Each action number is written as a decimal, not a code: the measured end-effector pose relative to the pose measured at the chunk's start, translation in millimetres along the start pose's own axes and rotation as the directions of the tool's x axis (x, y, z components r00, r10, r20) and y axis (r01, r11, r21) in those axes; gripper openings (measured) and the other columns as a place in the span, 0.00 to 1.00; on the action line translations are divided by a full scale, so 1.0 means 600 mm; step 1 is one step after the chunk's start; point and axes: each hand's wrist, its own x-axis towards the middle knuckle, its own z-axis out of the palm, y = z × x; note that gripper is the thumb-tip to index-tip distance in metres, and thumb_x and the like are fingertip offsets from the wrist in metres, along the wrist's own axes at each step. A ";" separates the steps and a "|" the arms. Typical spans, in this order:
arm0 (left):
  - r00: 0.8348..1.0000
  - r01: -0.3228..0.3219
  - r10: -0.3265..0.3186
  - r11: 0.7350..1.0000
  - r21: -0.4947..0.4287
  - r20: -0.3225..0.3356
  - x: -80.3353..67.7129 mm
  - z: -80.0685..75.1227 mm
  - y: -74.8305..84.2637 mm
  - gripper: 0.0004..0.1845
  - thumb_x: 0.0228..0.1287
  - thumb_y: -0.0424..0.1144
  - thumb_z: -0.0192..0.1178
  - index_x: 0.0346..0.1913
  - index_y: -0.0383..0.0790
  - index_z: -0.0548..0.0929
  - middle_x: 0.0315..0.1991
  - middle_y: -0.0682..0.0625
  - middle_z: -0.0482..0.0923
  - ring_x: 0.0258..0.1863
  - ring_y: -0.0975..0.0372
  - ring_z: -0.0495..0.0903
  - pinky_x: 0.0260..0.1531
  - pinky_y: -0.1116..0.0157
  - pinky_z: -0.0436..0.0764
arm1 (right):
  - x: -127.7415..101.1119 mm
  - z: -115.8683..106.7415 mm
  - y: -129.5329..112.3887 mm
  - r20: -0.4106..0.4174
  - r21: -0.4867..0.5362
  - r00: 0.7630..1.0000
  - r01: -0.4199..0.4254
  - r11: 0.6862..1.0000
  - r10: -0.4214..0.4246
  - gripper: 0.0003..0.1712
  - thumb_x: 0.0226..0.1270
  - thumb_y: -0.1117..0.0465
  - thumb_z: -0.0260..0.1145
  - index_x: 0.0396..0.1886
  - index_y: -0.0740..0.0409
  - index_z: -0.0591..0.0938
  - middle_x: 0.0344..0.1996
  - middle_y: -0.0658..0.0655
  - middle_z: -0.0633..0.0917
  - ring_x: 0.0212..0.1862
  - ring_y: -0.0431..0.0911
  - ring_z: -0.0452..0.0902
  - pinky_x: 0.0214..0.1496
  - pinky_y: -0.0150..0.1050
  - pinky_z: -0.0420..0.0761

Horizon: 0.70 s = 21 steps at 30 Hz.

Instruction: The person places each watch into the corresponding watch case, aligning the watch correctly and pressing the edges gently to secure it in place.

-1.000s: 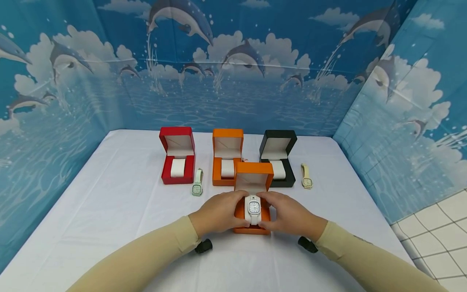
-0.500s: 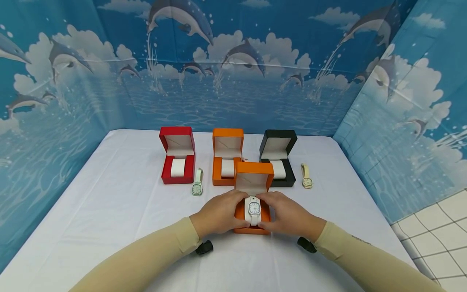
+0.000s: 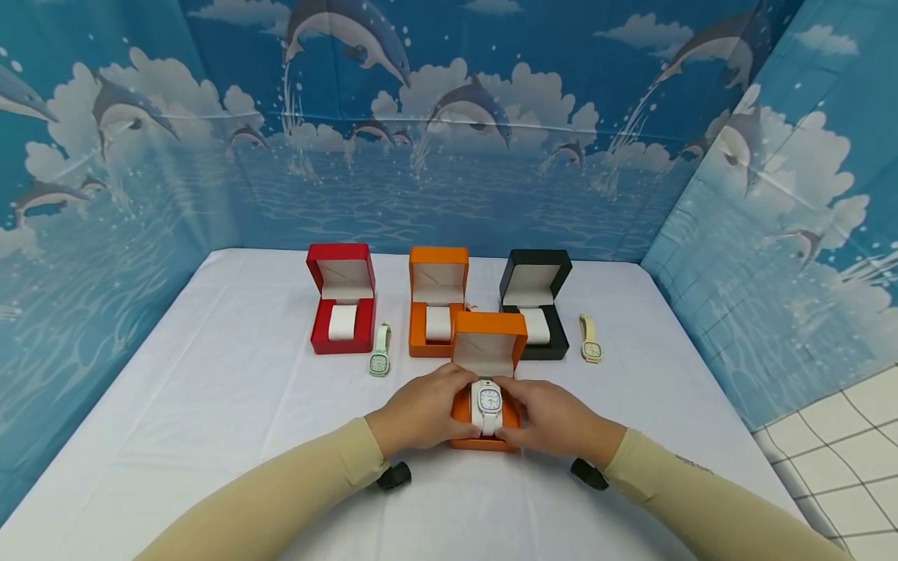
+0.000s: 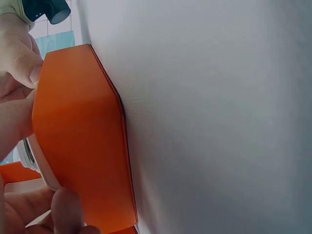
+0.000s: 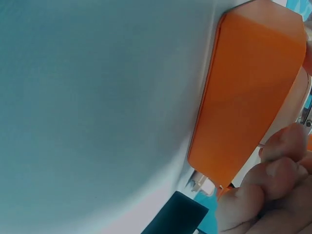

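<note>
head view, left hand (image 3: pixel 423 407) and right hand (image 3: pixel 559 418) angled inward, each grip pinching white watch (image 3: pixel 489 402), open orange box (image 3: pixel 490 322) beneath

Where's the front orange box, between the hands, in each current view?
Head: front orange box just right of centre, below mid-height, between left hand and right hand.
Left wrist: its side left of centre, reaching the bottom edge.
Right wrist: its side upper right, reaching the top edge.
Shared landmark: white tablecloth, filling left wrist's right and right wrist's left.
</note>
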 end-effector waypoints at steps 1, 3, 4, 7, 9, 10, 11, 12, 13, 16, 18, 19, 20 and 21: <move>1.000 0.000 0.000 1.000 0.001 0.002 0.000 0.000 0.000 0.38 0.61 0.57 0.75 0.71 0.47 0.77 0.66 0.54 0.76 0.59 0.62 0.79 0.66 0.60 0.80 | 0.001 0.000 0.000 0.006 0.004 1.000 -0.004 1.000 0.004 0.44 0.61 0.47 0.80 0.74 0.55 0.75 0.54 0.49 0.87 0.45 0.41 0.77 0.52 0.38 0.84; 1.000 -0.002 0.002 1.000 0.004 0.004 0.001 0.001 -0.001 0.38 0.62 0.57 0.75 0.70 0.47 0.77 0.66 0.54 0.76 0.58 0.62 0.79 0.66 0.61 0.81 | 0.002 -0.002 -0.002 0.017 0.007 1.000 -0.011 1.000 0.011 0.44 0.61 0.47 0.80 0.74 0.55 0.75 0.51 0.47 0.88 0.42 0.40 0.75 0.47 0.35 0.82; 1.000 -0.003 0.003 1.000 0.004 0.004 0.001 0.001 -0.001 0.37 0.62 0.57 0.75 0.70 0.47 0.77 0.65 0.54 0.76 0.58 0.62 0.79 0.65 0.61 0.81 | 0.002 -0.002 -0.002 0.021 0.005 1.000 -0.017 1.000 0.016 0.44 0.61 0.47 0.80 0.74 0.55 0.75 0.50 0.47 0.88 0.41 0.39 0.75 0.47 0.34 0.81; 1.000 -0.002 0.002 1.000 0.002 0.000 0.001 0.002 0.000 0.37 0.62 0.57 0.75 0.70 0.46 0.78 0.64 0.53 0.76 0.55 0.62 0.80 0.63 0.62 0.82 | 0.003 -0.003 -0.003 0.034 0.005 0.999 -0.018 1.000 0.018 0.44 0.61 0.47 0.80 0.74 0.55 0.75 0.50 0.47 0.88 0.41 0.39 0.76 0.47 0.34 0.81; 1.000 0.006 -0.006 1.000 0.000 -0.004 0.000 0.003 0.001 0.37 0.62 0.57 0.75 0.70 0.45 0.79 0.62 0.52 0.75 0.52 0.62 0.80 0.60 0.63 0.83 | 0.002 -0.004 -0.002 0.043 0.015 0.999 -0.017 1.000 0.016 0.44 0.61 0.46 0.80 0.74 0.55 0.75 0.49 0.47 0.88 0.41 0.39 0.75 0.45 0.34 0.81; 1.000 0.012 -0.012 1.000 -0.002 -0.006 0.000 0.003 0.001 0.37 0.61 0.57 0.75 0.70 0.45 0.79 0.61 0.52 0.75 0.51 0.62 0.80 0.59 0.64 0.83 | 0.002 -0.005 -0.001 0.046 0.021 0.999 -0.017 1.000 0.016 0.45 0.61 0.46 0.80 0.75 0.54 0.75 0.48 0.46 0.88 0.41 0.39 0.75 0.44 0.33 0.80; 1.000 0.018 -0.018 1.000 -0.002 -0.009 0.000 0.003 0.001 0.37 0.61 0.57 0.75 0.70 0.46 0.79 0.61 0.52 0.75 0.49 0.63 0.80 0.57 0.65 0.84 | 0.002 -0.005 -0.001 0.049 0.027 0.999 -0.016 1.000 0.015 0.45 0.61 0.46 0.80 0.75 0.54 0.74 0.46 0.45 0.87 0.40 0.39 0.75 0.42 0.32 0.80; 1.000 0.024 -0.024 1.000 -0.005 -0.010 -0.001 0.004 0.002 0.37 0.61 0.57 0.75 0.71 0.46 0.79 0.60 0.52 0.75 0.48 0.63 0.80 0.56 0.65 0.84 | 0.002 -0.005 0.000 0.051 0.035 0.999 -0.014 0.999 0.012 0.45 0.62 0.47 0.80 0.75 0.54 0.74 0.43 0.45 0.87 0.38 0.39 0.75 0.39 0.32 0.79; 1.000 0.028 -0.028 1.000 -0.006 -0.011 -0.001 0.004 0.002 0.37 0.61 0.57 0.75 0.71 0.47 0.79 0.59 0.52 0.74 0.47 0.63 0.80 0.55 0.66 0.84 | 0.002 -0.006 0.001 0.053 0.044 0.999 -0.012 0.999 0.010 0.44 0.62 0.47 0.80 0.75 0.54 0.74 0.40 0.44 0.86 0.37 0.39 0.75 0.37 0.31 0.78; 0.999 0.034 -0.034 0.999 -0.008 -0.012 -0.001 0.005 0.002 0.38 0.61 0.57 0.76 0.71 0.47 0.79 0.58 0.52 0.74 0.45 0.63 0.79 0.52 0.67 0.83 | 0.003 -0.006 0.005 0.055 0.056 0.998 -0.003 0.998 0.000 0.43 0.63 0.49 0.79 0.75 0.54 0.74 0.33 0.42 0.83 0.32 0.39 0.74 0.31 0.31 0.75; 0.999 0.035 -0.035 0.999 -0.010 -0.012 0.000 0.005 0.003 0.38 0.61 0.57 0.76 0.71 0.47 0.79 0.58 0.52 0.73 0.44 0.63 0.79 0.50 0.67 0.83 | 0.004 -0.006 0.006 0.055 0.058 0.998 0.006 0.998 -0.010 0.42 0.64 0.49 0.78 0.75 0.54 0.74 0.29 0.41 0.81 0.30 0.38 0.73 0.28 0.31 0.74; 0.999 0.035 -0.035 0.999 -0.009 -0.011 0.000 0.006 0.003 0.38 0.61 0.57 0.76 0.71 0.46 0.79 0.58 0.52 0.73 0.43 0.63 0.79 0.50 0.67 0.83 | 0.004 -0.006 0.006 0.054 0.056 0.998 0.011 0.998 -0.014 0.42 0.64 0.50 0.78 0.75 0.54 0.74 0.29 0.41 0.81 0.29 0.38 0.73 0.28 0.30 0.74; 0.999 0.035 -0.035 0.999 -0.009 -0.012 0.001 0.006 0.003 0.38 0.61 0.57 0.76 0.71 0.46 0.79 0.58 0.52 0.73 0.43 0.63 0.79 0.49 0.67 0.83 | 0.004 -0.006 0.006 0.052 0.054 0.999 0.013 0.998 -0.016 0.41 0.65 0.50 0.78 0.75 0.54 0.75 0.28 0.41 0.80 0.29 0.38 0.73 0.28 0.30 0.74; 0.999 0.035 -0.035 0.999 -0.008 -0.012 0.001 0.006 0.003 0.38 0.61 0.57 0.76 0.71 0.46 0.79 0.58 0.51 0.73 0.43 0.63 0.79 0.49 0.67 0.83 | 0.004 -0.005 0.006 0.052 0.053 0.998 0.015 0.999 -0.017 0.41 0.65 0.50 0.78 0.75 0.54 0.75 0.27 0.41 0.80 0.28 0.37 0.72 0.27 0.30 0.74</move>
